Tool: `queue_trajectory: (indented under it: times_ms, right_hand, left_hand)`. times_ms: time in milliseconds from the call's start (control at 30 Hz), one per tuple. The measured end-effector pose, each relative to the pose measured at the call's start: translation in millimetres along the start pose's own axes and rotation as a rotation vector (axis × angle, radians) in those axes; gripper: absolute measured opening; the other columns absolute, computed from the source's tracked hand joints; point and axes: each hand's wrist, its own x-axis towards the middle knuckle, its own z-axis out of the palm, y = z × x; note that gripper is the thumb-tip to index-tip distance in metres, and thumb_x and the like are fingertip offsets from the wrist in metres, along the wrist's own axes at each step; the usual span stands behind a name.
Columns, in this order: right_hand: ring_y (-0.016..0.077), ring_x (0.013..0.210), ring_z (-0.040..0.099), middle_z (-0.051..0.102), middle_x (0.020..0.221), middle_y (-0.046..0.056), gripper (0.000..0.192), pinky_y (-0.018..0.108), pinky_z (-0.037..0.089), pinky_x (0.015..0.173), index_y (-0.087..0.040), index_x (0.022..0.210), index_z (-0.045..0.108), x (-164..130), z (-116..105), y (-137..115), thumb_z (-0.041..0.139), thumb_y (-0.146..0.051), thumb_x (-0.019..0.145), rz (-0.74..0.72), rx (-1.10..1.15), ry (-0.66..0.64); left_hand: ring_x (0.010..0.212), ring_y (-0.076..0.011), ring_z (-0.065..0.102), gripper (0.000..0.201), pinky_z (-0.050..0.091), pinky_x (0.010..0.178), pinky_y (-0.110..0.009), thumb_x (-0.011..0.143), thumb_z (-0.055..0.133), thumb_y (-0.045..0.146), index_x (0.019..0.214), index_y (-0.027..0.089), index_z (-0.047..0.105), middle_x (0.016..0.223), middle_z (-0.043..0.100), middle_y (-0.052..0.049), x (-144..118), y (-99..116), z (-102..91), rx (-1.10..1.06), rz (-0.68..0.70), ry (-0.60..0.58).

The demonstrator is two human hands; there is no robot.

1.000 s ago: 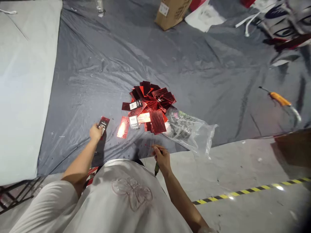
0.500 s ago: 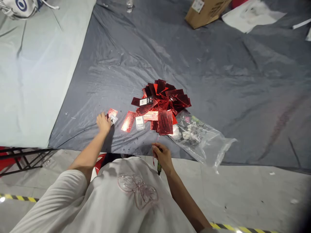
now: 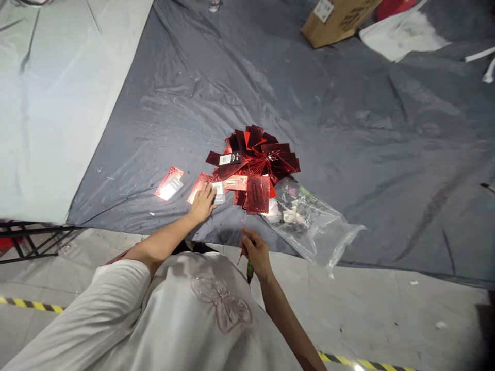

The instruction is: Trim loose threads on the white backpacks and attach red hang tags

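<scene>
My left hand (image 3: 203, 202) lies over a shiny red packet (image 3: 198, 185), its outstretched fingertips reaching the edge of a grey tag with a white label (image 3: 219, 192). Closed near the table's front edge, my right hand (image 3: 256, 252) grips a green and black pen-like tool (image 3: 249, 272). A thin red cord (image 3: 240, 259) hangs at its fingertips. Beyond both hands, many shiny red packets fan out in a pile (image 3: 257, 193), with red strings gathered at its centre and a black tag (image 3: 229, 158) on top. Farther left rests a separate red packet with a silvery tag (image 3: 169, 184).
A clear plastic bag (image 3: 325, 234) with things inside lies right of the pile, overhanging the front edge. A cardboard box (image 3: 332, 23) and a white sheet (image 3: 402, 38) sit at the back. The dark grey table cover (image 3: 348, 129) is creased.
My left hand has moved right, from the far-left packet and tag to the packet and grey tag near the pile. The far-left packet now lies uncovered. My right hand still grips the tool.
</scene>
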Motion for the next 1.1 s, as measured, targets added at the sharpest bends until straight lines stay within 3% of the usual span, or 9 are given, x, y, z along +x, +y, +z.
queue_trajectory:
  times_ms: [167,333,433,500,600,667,767,867,1100]
  right_hand:
    - [0.0134,0.047,0.049,0.058,0.059,-0.002,0.056,0.025,0.037,0.04,-0.011,0.104,0.067,1.2,3.5,0.4,0.064,-0.058,0.073,-0.01,-0.013,-0.018]
    - [0.0139,0.046,0.048,0.058,0.058,-0.002,0.058,0.026,0.038,0.041,-0.011,0.104,0.066,0.8,3.0,-4.8,0.062,-0.061,0.074,-0.053,-0.029,-0.005]
    - [0.0142,0.046,0.049,0.058,0.058,-0.002,0.059,0.027,0.041,0.043,-0.011,0.104,0.066,-1.2,1.9,-9.6,0.062,-0.061,0.075,-0.081,-0.038,-0.006]
    - [0.0143,0.047,0.049,0.057,0.058,-0.002,0.054,0.028,0.043,0.046,-0.012,0.103,0.067,-2.7,3.7,-16.1,0.061,-0.059,0.077,-0.11,-0.046,-0.015]
    - [0.0135,0.048,0.049,0.057,0.058,-0.003,0.046,0.027,0.044,0.049,-0.014,0.1,0.068,-4.0,10.5,-29.8,0.06,-0.054,0.079,-0.17,-0.06,-0.039]
    - [0.0129,0.047,0.048,0.057,0.058,-0.003,0.041,0.027,0.043,0.05,-0.016,0.097,0.068,-3.4,15.7,-38.5,0.059,-0.052,0.08,-0.211,-0.07,-0.053]
    - [0.0126,0.047,0.048,0.056,0.058,-0.003,0.036,0.027,0.042,0.051,-0.018,0.094,0.067,0.0,19.9,-45.6,0.056,-0.05,0.082,-0.252,-0.08,-0.054]
    - [0.012,0.046,0.046,0.056,0.061,-0.003,0.039,0.026,0.04,0.049,-0.017,0.098,0.065,3.8,18.3,-46.3,0.053,-0.05,0.082,-0.264,-0.082,-0.029]
    - [0.0116,0.047,0.043,0.053,0.059,-0.003,0.043,0.025,0.037,0.049,-0.015,0.103,0.07,-8.4,16.1,-51.5,0.054,-0.051,0.084,-0.298,-0.125,-0.072]
  left_hand:
    - [0.153,-0.0346,0.021,0.08,0.02,0.125,-0.054,0.082,0.072,0.023,0.152,0.013,0.036,0.162,0.029,-0.018,6.6,12.0,17.3,-0.058,0.05,-0.076]
    - [0.143,-0.0323,0.043,0.042,0.034,0.12,-0.047,0.083,0.071,0.02,0.124,0.01,0.063,0.145,0.053,-0.021,-13.5,20.6,19.5,-0.216,0.048,-0.075]
    - [0.121,-0.0261,0.064,0.027,0.048,0.107,-0.04,0.094,0.059,0.029,0.115,0.016,0.067,0.121,0.07,-0.015,-26.2,29.2,6.3,-0.365,-0.025,-0.015]
    - [0.1,-0.0211,0.071,0.035,0.054,0.094,-0.036,0.101,0.043,0.033,0.126,0.018,0.062,0.103,0.074,-0.011,-26.9,36.3,-8.4,-0.478,-0.105,0.06]
    - [0.068,-0.0155,0.067,0.048,0.057,0.07,-0.03,0.103,0.03,0.034,0.147,0.019,0.042,0.081,0.071,-0.004,-21.0,45.0,-33.5,-0.666,-0.182,0.111]
    - [0.057,-0.0134,0.063,0.05,0.056,0.059,-0.027,0.101,0.03,0.034,0.148,0.019,0.042,0.078,0.07,-0.002,-19.9,49.0,-47.8,-0.788,-0.187,0.076]
    - [0.065,-0.0141,0.068,0.046,0.058,0.062,-0.028,0.098,0.035,0.032,0.134,0.015,0.058,0.087,0.073,-0.007,-30.0,54.2,-60.7,-0.911,-0.167,-0.014]
    - [0.078,-0.0155,0.071,0.041,0.058,0.071,-0.028,0.092,0.05,0.028,0.128,0.014,0.062,0.092,0.074,-0.009,-48.7,59.3,-65.6,-0.927,-0.153,-0.079]
    - [0.088,-0.0218,0.066,0.023,0.049,0.086,-0.034,0.093,0.057,0.036,0.09,0.022,0.075,0.077,0.071,-0.005,-69.1,60.6,-86.8,-0.594,-0.298,0.074]
